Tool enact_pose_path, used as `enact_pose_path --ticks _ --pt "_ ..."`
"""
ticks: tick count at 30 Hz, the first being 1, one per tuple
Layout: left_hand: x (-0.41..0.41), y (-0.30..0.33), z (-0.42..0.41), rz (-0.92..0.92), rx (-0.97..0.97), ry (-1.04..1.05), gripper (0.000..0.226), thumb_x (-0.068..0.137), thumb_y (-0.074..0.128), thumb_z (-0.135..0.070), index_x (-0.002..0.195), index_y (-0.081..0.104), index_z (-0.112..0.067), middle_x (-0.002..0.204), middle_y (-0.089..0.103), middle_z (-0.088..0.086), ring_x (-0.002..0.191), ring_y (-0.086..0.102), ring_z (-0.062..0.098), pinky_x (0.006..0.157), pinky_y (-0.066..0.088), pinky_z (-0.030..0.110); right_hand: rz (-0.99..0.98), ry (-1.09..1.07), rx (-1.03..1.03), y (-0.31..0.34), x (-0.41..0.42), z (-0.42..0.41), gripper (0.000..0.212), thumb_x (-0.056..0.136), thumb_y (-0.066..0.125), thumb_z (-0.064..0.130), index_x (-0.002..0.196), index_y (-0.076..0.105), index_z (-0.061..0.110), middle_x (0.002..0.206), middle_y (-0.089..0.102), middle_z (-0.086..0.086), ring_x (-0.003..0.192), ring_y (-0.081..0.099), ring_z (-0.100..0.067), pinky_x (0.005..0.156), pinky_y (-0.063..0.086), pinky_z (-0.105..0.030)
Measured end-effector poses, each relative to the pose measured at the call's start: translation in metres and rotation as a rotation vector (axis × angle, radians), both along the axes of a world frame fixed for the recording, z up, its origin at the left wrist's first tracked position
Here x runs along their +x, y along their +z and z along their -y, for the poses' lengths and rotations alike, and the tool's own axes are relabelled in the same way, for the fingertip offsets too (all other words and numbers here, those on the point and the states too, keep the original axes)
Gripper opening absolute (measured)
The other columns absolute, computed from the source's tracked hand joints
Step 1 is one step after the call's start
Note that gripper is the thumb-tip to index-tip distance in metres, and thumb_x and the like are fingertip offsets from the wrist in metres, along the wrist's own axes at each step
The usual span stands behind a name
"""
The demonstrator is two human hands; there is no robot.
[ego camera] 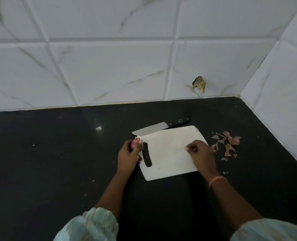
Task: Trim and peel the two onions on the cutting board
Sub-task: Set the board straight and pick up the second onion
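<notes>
My left hand [129,154] grips a small pink peeled onion [134,144] at the left edge of the white cutting board [168,164]. Most of the onion is hidden by the fingers. My right hand [200,153] rests over the board's right side with its fingertips pinched together on the surface; whether they hold a scrap is too small to tell. No second onion shows on the board. A knife [151,129] with a black handle lies on the counter just behind the board, blade pointing left.
A scatter of onion skins [228,144] lies on the black counter [57,153] to the right of the board. White tiled walls close the back and right side. A dark chip mars the back wall [199,84].
</notes>
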State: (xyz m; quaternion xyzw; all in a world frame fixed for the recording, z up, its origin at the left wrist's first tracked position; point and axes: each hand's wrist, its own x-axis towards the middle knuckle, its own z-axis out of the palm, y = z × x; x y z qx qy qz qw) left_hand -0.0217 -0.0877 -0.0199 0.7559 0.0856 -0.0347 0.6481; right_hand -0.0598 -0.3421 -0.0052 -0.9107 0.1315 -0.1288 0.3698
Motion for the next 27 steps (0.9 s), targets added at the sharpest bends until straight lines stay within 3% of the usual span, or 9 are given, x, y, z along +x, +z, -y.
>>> enact_pose_path --ticks 3,6,8,10,13,16,20,23,27 --pt "0.003 0.001 0.004 -0.055 -0.107 0.093 0.022 0.093 0.066 -0.041 0.104 0.064 -0.022 0.099 0.070 0.002 0.070 0.067 0.015 0.060 0.056 0.027 0.010 -0.169 -0.163 -0.007 -0.025 0.052 0.010 0.086 0.069 0.007 0.095 0.072 0.012 0.099 0.067 -0.006 0.094 0.060 -0.021 0.084 0.047 -0.033" --pt "0.003 0.000 0.020 -0.012 -0.092 0.147 0.035 0.083 0.077 -0.045 0.108 0.059 -0.028 0.100 0.067 -0.004 0.080 0.068 0.018 0.068 0.059 0.036 0.008 -0.290 -0.286 -0.014 -0.040 0.079 0.027 0.089 0.061 0.002 0.115 0.067 0.004 0.119 0.063 -0.017 0.108 0.056 -0.032 0.093 0.047 -0.045" --pt "0.003 0.001 0.036 0.024 -0.019 0.077 0.041 0.077 0.083 -0.043 0.107 0.058 -0.033 0.100 0.066 -0.011 0.086 0.068 0.016 0.072 0.059 0.037 0.020 -0.334 -0.264 -0.014 -0.044 0.086 0.033 0.089 0.057 -0.002 0.122 0.062 0.002 0.120 0.060 -0.019 0.106 0.056 -0.032 0.091 0.048 -0.043" --pt "0.003 0.003 0.051 0.060 0.061 -0.032 0.042 0.074 0.087 -0.036 0.104 0.059 -0.034 0.100 0.066 -0.014 0.084 0.065 0.009 0.071 0.056 0.028 0.034 -0.417 -0.165 -0.012 -0.045 0.088 0.033 0.089 0.057 -0.004 0.121 0.061 0.002 0.121 0.056 -0.018 0.105 0.056 -0.030 0.090 0.046 -0.036" --pt "0.004 0.002 0.065 0.067 0.163 -0.132 0.046 0.072 0.088 -0.037 0.108 0.059 -0.038 0.105 0.066 -0.013 0.076 0.060 0.005 0.067 0.047 0.019 0.046 -0.478 -0.126 -0.010 -0.040 0.089 0.030 0.089 0.059 -0.001 0.119 0.060 0.003 0.127 0.051 -0.016 0.116 0.052 -0.031 0.098 0.044 -0.039" --pt "0.004 -0.001 0.071 0.060 0.230 -0.174 0.049 0.074 0.086 -0.040 0.115 0.057 -0.039 0.109 0.063 -0.013 0.086 0.057 -0.001 0.069 0.041 0.015 0.070 -0.476 -0.148 -0.007 -0.033 0.080 0.030 0.091 0.059 0.005 0.121 0.061 0.005 0.129 0.053 -0.014 0.120 0.051 -0.028 0.100 0.044 -0.039" --pt "0.001 -0.002 0.074 0.088 0.308 -0.229 0.056 0.075 0.085 -0.038 0.124 0.056 -0.036 0.107 0.064 -0.019 0.096 0.047 -0.017 0.076 0.044 0.018 0.118 -0.176 -0.048 -0.003 -0.020 0.035 0.027 0.095 0.059 0.021 0.121 0.060 0.021 0.122 0.056 0.001 0.109 0.055 -0.013 0.090 0.046 -0.028" --pt "0.001 -0.001 0.075 0.082 0.355 -0.236 0.055 0.076 0.084 -0.036 0.122 0.054 -0.039 0.100 0.064 -0.019 0.091 0.045 -0.022 0.068 0.041 0.019 0.004 0.128 0.133 -0.004 -0.003 -0.010 0.042 0.092 0.065 0.030 0.132 0.054 0.029 0.123 0.055 0.015 0.101 0.054 -0.002 0.078 0.043 -0.016" --pt "-0.003 0.002 0.076 0.120 0.419 -0.248 0.047 0.087 0.064 -0.017 0.129 0.052 -0.034 0.107 0.066 -0.019 0.084 0.058 -0.003 0.066 0.042 0.025 -0.157 0.294 0.183 -0.008 0.020 -0.048 0.050 0.089 0.066 0.034 0.136 0.049 0.030 0.126 0.055 0.012 0.113 0.053 -0.008 0.096 0.049 -0.030"
